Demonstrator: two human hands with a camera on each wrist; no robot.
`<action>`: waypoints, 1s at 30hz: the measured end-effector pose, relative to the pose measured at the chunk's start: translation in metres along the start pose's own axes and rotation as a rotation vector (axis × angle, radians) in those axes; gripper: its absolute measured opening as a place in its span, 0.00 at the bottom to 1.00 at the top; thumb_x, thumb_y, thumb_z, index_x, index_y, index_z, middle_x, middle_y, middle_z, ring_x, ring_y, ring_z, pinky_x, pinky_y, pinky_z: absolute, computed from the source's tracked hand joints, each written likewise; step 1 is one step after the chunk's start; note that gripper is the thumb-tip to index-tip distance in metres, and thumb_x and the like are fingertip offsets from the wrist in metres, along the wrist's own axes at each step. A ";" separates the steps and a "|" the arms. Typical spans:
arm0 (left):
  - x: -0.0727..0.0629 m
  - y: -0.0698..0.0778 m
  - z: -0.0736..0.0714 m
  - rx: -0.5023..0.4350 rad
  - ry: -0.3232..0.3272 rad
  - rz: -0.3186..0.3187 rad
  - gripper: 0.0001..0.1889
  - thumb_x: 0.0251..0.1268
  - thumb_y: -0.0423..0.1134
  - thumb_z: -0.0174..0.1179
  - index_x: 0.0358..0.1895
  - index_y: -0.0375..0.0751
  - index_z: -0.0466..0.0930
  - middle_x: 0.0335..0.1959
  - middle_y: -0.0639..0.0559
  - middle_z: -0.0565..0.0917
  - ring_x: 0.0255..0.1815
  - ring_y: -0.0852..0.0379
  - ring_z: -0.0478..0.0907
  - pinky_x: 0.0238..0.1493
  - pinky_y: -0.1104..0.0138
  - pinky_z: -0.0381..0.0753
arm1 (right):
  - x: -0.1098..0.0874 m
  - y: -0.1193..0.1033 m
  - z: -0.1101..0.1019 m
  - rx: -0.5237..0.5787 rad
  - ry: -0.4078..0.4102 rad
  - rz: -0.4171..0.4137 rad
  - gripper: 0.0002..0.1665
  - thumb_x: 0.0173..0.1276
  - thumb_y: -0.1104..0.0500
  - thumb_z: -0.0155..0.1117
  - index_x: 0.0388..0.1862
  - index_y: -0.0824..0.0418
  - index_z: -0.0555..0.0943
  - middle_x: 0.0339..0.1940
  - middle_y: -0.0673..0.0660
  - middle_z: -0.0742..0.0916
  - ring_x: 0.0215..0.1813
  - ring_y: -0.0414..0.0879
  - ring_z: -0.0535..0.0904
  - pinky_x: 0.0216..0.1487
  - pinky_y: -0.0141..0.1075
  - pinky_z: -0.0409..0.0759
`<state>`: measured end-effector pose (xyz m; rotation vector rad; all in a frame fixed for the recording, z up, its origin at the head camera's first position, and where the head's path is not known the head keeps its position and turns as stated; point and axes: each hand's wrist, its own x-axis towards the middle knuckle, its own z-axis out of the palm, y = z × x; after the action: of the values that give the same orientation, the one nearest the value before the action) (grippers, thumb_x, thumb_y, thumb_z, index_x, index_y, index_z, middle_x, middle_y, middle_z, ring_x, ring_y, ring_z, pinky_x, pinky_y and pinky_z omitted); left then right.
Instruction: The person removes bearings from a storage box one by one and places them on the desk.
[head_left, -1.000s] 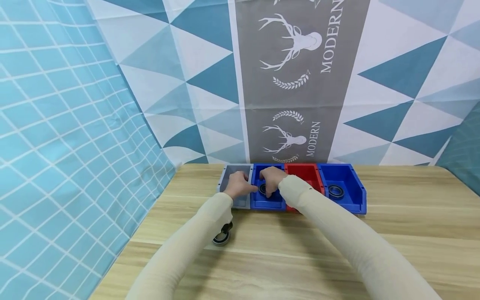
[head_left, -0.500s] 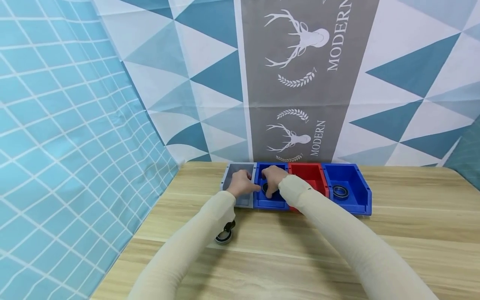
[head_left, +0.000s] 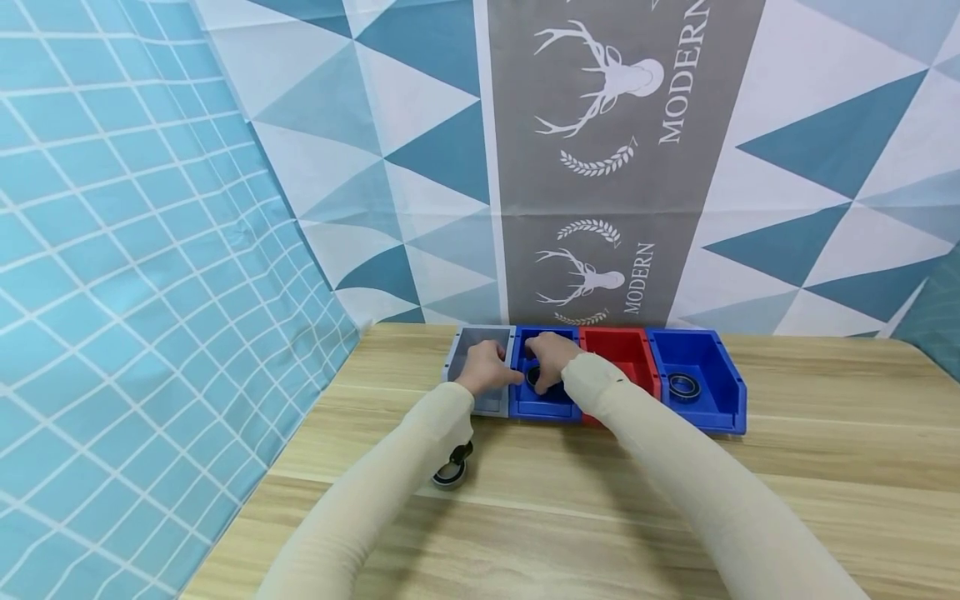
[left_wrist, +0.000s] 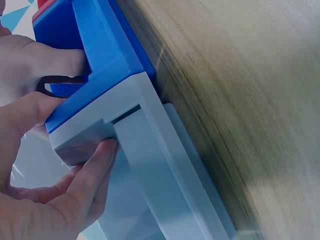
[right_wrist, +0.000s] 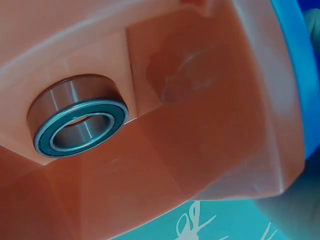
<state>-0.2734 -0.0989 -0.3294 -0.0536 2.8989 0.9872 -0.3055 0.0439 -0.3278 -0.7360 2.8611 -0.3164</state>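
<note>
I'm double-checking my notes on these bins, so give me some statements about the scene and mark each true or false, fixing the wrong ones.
1. The gray bin is at the left end of the row. True.
2. The right hand reaches into the gray bin. False: it is in the inner blue bin, pinching a dark ring.
3. A metal ring is in the red bin. True, as the right wrist view shows.
4. The left hand rests flat on the table. False: it grips the gray bin's side wall.
5. The outer blue bin holds a loose ring. True.
6. No ring lies on the table. False: a table ring lies by the left sleeve.
</note>
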 end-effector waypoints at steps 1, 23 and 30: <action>0.000 0.000 0.000 -0.001 0.001 0.003 0.17 0.52 0.41 0.71 0.31 0.39 0.70 0.25 0.51 0.67 0.27 0.55 0.66 0.25 0.68 0.64 | 0.001 0.000 0.000 0.007 -0.003 0.005 0.35 0.51 0.58 0.77 0.59 0.64 0.75 0.57 0.61 0.82 0.55 0.52 0.78 0.62 0.48 0.77; 0.001 0.000 0.000 -0.010 -0.031 0.007 0.24 0.51 0.37 0.71 0.18 0.45 0.58 0.16 0.54 0.58 0.18 0.58 0.57 0.21 0.68 0.59 | 0.012 0.002 0.012 -0.008 -0.027 0.002 0.33 0.47 0.59 0.79 0.52 0.65 0.78 0.51 0.60 0.85 0.47 0.50 0.79 0.59 0.46 0.80; 0.003 0.001 -0.002 0.019 -0.050 0.017 0.28 0.51 0.37 0.70 0.14 0.46 0.53 0.13 0.56 0.52 0.15 0.59 0.51 0.18 0.68 0.55 | 0.015 0.000 0.012 -0.024 -0.041 0.007 0.28 0.46 0.59 0.78 0.46 0.65 0.79 0.45 0.59 0.86 0.41 0.48 0.78 0.54 0.43 0.82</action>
<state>-0.2765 -0.0991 -0.3273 -0.0036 2.8678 0.9489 -0.3162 0.0347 -0.3414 -0.7275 2.8335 -0.2628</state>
